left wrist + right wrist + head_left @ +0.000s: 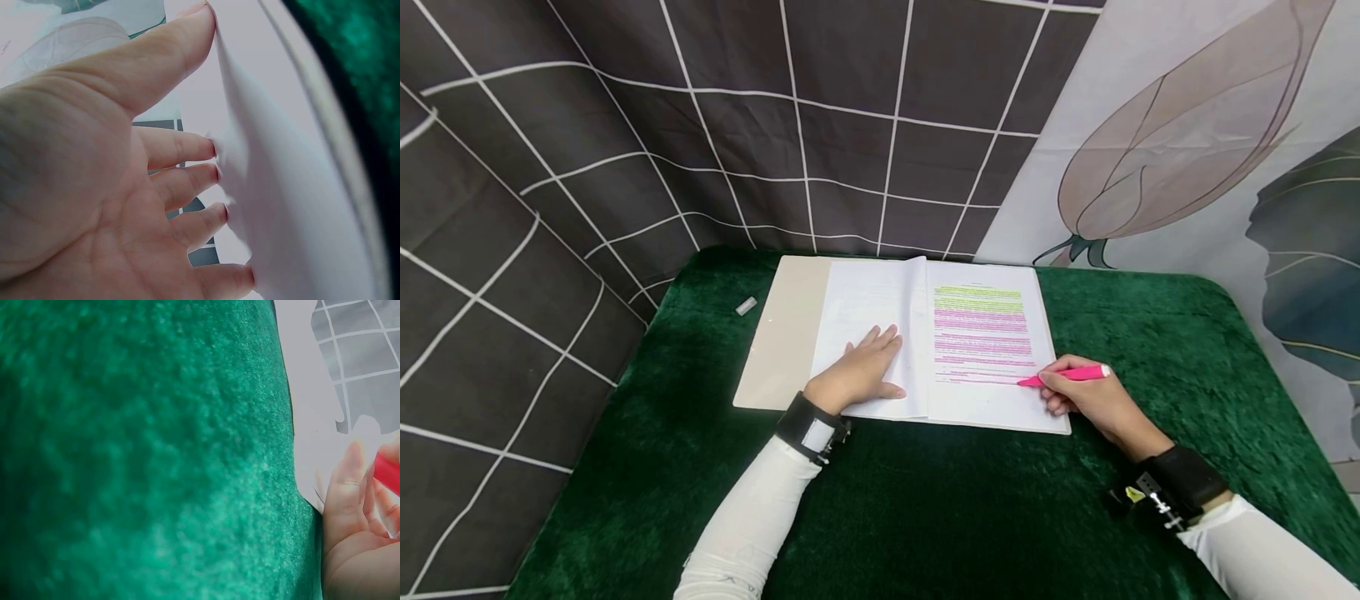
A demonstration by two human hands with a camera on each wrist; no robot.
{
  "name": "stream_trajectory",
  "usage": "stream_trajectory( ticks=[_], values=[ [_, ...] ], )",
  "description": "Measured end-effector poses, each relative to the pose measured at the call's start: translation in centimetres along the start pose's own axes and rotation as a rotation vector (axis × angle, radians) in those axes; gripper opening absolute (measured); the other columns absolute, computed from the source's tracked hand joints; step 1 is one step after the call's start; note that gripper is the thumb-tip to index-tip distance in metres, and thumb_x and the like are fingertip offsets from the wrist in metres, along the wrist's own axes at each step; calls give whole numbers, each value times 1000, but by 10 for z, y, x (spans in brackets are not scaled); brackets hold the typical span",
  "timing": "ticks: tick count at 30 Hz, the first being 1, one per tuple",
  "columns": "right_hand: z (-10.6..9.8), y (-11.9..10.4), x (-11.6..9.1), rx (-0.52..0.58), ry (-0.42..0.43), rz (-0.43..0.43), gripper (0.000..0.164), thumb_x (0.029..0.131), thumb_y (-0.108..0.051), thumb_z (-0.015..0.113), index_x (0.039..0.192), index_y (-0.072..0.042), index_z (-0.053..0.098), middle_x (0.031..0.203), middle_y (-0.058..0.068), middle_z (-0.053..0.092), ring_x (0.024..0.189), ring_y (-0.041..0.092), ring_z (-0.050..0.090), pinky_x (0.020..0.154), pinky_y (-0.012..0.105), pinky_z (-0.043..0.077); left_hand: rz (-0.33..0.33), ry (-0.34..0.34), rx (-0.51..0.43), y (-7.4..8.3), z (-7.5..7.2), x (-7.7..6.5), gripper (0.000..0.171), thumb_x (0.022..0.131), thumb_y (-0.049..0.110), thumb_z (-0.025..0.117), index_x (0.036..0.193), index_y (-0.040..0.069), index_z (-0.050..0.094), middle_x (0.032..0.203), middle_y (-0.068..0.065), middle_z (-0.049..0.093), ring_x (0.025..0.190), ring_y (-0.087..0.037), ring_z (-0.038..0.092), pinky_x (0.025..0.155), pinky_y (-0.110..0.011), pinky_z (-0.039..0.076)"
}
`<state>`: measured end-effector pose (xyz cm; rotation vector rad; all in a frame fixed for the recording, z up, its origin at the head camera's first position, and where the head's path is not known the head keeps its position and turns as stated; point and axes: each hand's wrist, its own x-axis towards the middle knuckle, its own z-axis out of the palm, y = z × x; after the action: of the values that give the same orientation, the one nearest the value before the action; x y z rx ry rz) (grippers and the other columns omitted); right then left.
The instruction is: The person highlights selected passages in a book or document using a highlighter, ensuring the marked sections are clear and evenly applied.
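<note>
An open folder (782, 333) of white sheets lies on a green cloth. On its right-hand page (977, 404), printed lines are marked yellow-green at the top and pink below. My right hand (1086, 396) pinches a pink highlighter (1078, 373), its tip at the end of the lowest pink line. In the right wrist view only part of the highlighter (389, 473) shows beside the fingers. My left hand (857, 371) rests spread on the left-hand page (868, 292). In the left wrist view its fingertips (209, 178) touch the paper (275, 169), which bulges up in a fold.
A small pale block (746, 306), like an eraser, lies left of the folder. Green velvety cloth (925, 508) covers the table. Behind it hang a dark curtain with a white grid (850, 150) and a pale one with a leaf print (1180, 142).
</note>
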<state>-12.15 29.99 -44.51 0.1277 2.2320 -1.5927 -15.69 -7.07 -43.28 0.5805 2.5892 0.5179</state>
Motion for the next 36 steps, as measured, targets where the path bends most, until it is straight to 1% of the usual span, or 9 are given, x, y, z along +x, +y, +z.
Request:
stream_trajectory(
  ticks=[9,24,31,36],
  values=[
    [-2,1,1,17,3,3,38,101,-30,68,116,4,62,84,-2,73,66,7,67,64,25,61,4,4,-1,0,-2,-1,88,94,36,76,162,5,30,174,-9,14,161,-33,7,124,-66,17],
    [-7,2,-3,-7,21,-8,38,101,-31,68,115,4,63,83,-2,73,66,7,68,63,26,61,0,7,6,1,-1,0,88,94,37,76,162,6,29,174,-9,13,161,-33,7,124,-66,17],
    [-8,2,-6,-12,26,-5,33,101,-32,69,111,0,65,83,-3,73,66,7,68,63,25,61,1,4,7,0,-1,0,89,94,37,76,162,6,29,174,-9,13,161,-34,7,124,-66,17],
    [-12,4,-7,-14,17,-4,36,102,-31,68,113,2,64,84,-3,74,66,7,68,63,25,61,3,2,11,0,-1,0,89,94,38,76,162,6,30,174,-9,13,161,-34,8,124,-66,18]
  ],
)
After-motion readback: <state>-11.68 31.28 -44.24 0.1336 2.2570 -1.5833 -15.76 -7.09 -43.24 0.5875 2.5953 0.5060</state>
